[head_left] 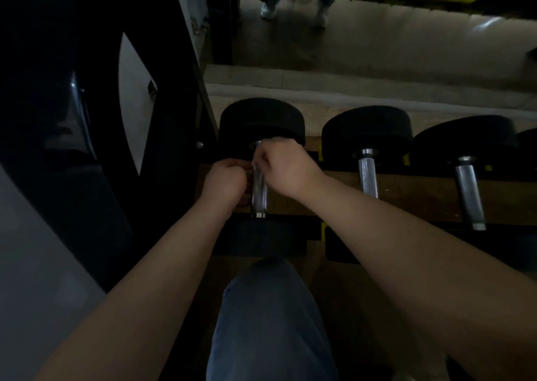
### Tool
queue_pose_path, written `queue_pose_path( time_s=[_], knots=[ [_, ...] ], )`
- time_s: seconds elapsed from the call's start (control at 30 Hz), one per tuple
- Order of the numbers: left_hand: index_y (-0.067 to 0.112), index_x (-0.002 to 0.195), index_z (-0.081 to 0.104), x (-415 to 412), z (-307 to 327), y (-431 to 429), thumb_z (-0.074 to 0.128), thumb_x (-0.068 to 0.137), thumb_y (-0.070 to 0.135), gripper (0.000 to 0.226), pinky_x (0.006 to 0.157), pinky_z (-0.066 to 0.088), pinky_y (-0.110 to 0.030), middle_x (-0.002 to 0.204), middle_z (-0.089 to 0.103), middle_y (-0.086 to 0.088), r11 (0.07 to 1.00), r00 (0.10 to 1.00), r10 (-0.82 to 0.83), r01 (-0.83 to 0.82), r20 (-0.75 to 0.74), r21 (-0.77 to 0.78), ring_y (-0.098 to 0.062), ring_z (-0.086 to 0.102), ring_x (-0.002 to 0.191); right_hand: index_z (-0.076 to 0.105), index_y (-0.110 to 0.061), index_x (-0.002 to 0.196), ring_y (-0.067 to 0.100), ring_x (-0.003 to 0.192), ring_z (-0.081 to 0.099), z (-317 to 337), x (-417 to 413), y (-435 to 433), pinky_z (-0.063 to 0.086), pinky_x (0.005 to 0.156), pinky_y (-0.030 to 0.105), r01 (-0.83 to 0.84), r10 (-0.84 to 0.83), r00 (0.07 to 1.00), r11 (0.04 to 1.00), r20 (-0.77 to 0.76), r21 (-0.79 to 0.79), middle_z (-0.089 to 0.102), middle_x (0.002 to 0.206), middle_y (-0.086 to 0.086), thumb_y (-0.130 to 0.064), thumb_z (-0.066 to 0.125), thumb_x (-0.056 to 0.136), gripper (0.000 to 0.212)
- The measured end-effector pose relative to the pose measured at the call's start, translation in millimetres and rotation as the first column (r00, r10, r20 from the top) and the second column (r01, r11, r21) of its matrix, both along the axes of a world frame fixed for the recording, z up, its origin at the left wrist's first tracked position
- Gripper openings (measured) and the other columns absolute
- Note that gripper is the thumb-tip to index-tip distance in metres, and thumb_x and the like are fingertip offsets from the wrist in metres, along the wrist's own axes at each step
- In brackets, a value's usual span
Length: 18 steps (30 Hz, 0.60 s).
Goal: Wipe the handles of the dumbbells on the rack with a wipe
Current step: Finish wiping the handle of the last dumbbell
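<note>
The leftmost dumbbell (261, 122) lies on the rack (406, 189) with its handle (258, 190) running straight away from the person — near collar toward the knee (261, 293), far end under the black head. Both hands sit at the far half of that bar, one on each side. The right hand (283, 168) is clenched over the far end, and a pale frayed edge at its knuckles reads as the wipe (271, 140). It seems the better placed for a stroke, which would run along the axis, back toward the body. The left hand (225, 181) is curled tight against the bar's left side. Whether it pinches a corner of the wipe, grips the steel or holds nothing is hidden by its own knuckles. Most of the wipe is covered, and the light is dim. Two more handles (367, 174) lie to the right, well apart from either hand; further dumbbells are cut off at the frame edge.
</note>
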<state>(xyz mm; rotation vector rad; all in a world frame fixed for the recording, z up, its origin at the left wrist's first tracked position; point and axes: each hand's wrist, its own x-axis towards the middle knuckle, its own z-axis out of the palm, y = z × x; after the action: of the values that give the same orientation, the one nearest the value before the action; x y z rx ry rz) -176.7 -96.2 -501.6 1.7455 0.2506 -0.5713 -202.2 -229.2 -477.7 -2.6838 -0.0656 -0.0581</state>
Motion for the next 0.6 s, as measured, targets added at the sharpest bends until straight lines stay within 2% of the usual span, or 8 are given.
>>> queue_pose_path(
  time_s=[0.07, 0.17, 0.23, 0.3, 0.4, 0.5, 0.6],
  knots=[
    [0.023, 0.098, 0.071, -2, 3, -1, 0.047, 0.085, 0.008, 0.031, 0.079, 0.061, -0.048, 0.096, 0.074, -0.011, 1.000, 1.000, 0.002, -0.002, 0.006, 0.011, -0.029, 0.072, 0.085, 0.070, -0.018, 0.101, 0.018, 0.087, 0.066, 0, -5, 1, 0.056, 0.074, 0.032, 0.015, -0.014, 0.999, 0.999, -0.036, 0.029, 0.066, 0.099, 0.002, -0.019, 0.057, 0.098, 0.014],
    [0.026, 0.079, 0.074, 0, 2, 1, 0.047, 0.065, 0.009, 0.034, 0.075, 0.061, -0.055, 0.087, 0.075, -0.012, 0.997, 0.994, 0.062, -0.066, 0.090, 0.046, -0.033, 0.073, 0.081, 0.071, -0.017, 0.098, 0.018, 0.081, 0.066, 3, -22, 1, 0.054, 0.068, 0.029, -0.167, 0.170, 0.965, 0.985, -0.197, 0.033, 0.067, 0.089, 0.000, -0.019, 0.060, 0.096, 0.012],
    [0.026, 0.074, 0.073, 2, 2, 1, 0.042, 0.062, 0.009, 0.037, 0.075, 0.060, -0.057, 0.086, 0.075, -0.011, 0.991, 0.986, 0.115, -0.122, 0.121, 0.055, -0.032, 0.073, 0.080, 0.073, -0.019, 0.098, 0.009, 0.076, 0.063, 4, -29, -4, 0.047, 0.063, 0.017, -0.258, 0.272, 0.924, 0.962, -0.269, 0.087, 0.065, 0.083, -0.007, -0.021, 0.063, 0.095, 0.011],
    [0.026, 0.078, 0.072, -4, 6, -3, 0.042, 0.069, 0.008, 0.035, 0.081, 0.061, -0.050, 0.087, 0.076, -0.007, 0.986, 0.977, 0.102, -0.124, 0.185, 0.111, -0.026, 0.073, 0.084, 0.074, -0.023, 0.098, -0.001, 0.073, 0.057, 3, -33, -11, 0.039, 0.059, 0.010, -0.265, 0.301, 0.904, 0.952, -0.302, 0.155, 0.063, 0.083, -0.013, -0.023, 0.064, 0.095, 0.010],
    [0.029, 0.092, 0.072, -15, 17, -4, 0.043, 0.077, 0.014, 0.036, 0.090, 0.057, -0.035, 0.096, 0.074, 0.002, 0.950, 0.926, -0.043, -0.078, 0.374, 0.302, -0.014, 0.070, 0.093, 0.067, -0.027, 0.096, -0.004, 0.078, 0.055, 1, -41, -24, 0.038, 0.062, 0.015, -0.131, 0.219, 0.942, 0.938, -0.254, 0.322, 0.060, 0.088, -0.017, -0.029, 0.063, 0.098, 0.005],
    [0.023, 0.105, 0.072, -23, 25, -7, 0.042, 0.089, 0.013, 0.036, 0.091, 0.056, -0.034, 0.098, 0.073, 0.004, 0.927, 0.849, -0.087, -0.123, 0.521, 0.355, -0.010, 0.069, 0.093, 0.062, -0.028, 0.103, 0.000, 0.087, 0.057, 0, -42, -35, 0.042, 0.068, 0.020, 0.056, 0.070, 0.969, 0.872, -0.236, 0.486, 0.063, 0.096, -0.014, -0.035, 0.058, 0.101, 0.008],
    [0.022, 0.110, 0.070, -35, 32, -9, 0.042, 0.095, 0.010, 0.033, 0.088, 0.057, -0.032, 0.099, 0.071, 0.005, 0.892, 0.781, -0.104, -0.200, 0.616, 0.404, -0.007, 0.068, 0.091, 0.059, -0.029, 0.104, 0.004, 0.086, 0.062, 1, -45, -38, 0.044, 0.068, 0.024, 0.116, 0.019, 0.976, 0.803, -0.219, 0.584, 0.068, 0.095, -0.009, -0.031, 0.053, 0.103, 0.006]
  ],
)
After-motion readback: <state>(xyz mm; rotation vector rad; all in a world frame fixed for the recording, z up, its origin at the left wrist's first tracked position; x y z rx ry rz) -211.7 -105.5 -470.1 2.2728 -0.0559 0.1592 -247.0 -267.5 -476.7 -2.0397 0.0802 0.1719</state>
